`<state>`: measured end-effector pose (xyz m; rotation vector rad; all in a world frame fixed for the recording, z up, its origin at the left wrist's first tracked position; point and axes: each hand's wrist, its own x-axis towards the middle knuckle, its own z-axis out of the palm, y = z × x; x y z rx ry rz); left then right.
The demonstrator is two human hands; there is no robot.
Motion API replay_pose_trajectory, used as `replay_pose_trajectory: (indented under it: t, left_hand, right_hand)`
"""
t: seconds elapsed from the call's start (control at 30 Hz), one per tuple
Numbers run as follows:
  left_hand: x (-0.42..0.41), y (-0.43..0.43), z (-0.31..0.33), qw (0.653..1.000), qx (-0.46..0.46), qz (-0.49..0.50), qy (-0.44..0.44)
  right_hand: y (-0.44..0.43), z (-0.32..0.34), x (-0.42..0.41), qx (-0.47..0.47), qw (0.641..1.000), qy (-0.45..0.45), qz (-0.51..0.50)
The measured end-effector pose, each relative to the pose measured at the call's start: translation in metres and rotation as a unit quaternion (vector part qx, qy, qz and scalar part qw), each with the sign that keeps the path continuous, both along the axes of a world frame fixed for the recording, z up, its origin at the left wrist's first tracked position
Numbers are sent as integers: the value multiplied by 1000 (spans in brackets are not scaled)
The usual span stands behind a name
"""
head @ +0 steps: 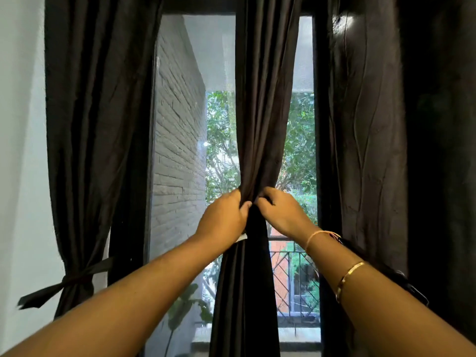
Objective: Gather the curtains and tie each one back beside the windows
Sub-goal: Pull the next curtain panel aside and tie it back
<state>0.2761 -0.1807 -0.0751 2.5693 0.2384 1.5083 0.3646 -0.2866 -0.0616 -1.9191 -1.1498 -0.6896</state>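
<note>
Middle dark curtain (pixel 260 112) hangs before window (pixel 195 73), bunched to narrow waist at mid-height. Left hand (pixel 223 218) grips bunch from left, fingers curled into folds. Right hand (pixel 280 212) pinches same bunch from right, touching it just beside left hand. Left curtain (pixel 95 124) at window's left edge, already bound with dark tie-back (pixel 64 282). Right curtain (pixel 373 137) hangs loose at right edge.

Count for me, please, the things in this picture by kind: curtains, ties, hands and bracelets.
Curtains: 3 (left curtain, middle curtain, right curtain)
Ties: 1 (tie round the left curtain)
Hands: 2 (left hand, right hand)
Bracelets: 2 (thread bracelet, gold bracelet)
Total: 8
</note>
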Motion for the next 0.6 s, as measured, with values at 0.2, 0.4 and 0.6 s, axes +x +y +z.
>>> replay_pose_trajectory:
  t: [0.2, 0.4, 0.6]
  left_hand:
    - [-1, 3, 27, 986, 44, 38, 155]
    - [-1, 5, 21, 992, -25, -10, 124]
    - [2, 4, 3, 984, -157, -74, 45]
  right_hand:
    - [-3, 23, -19, -65, 995, 76, -12]
    - [-4, 31, -40, 62, 948, 302, 81]
    - [11, 13, -51, 249, 884, 359, 167]
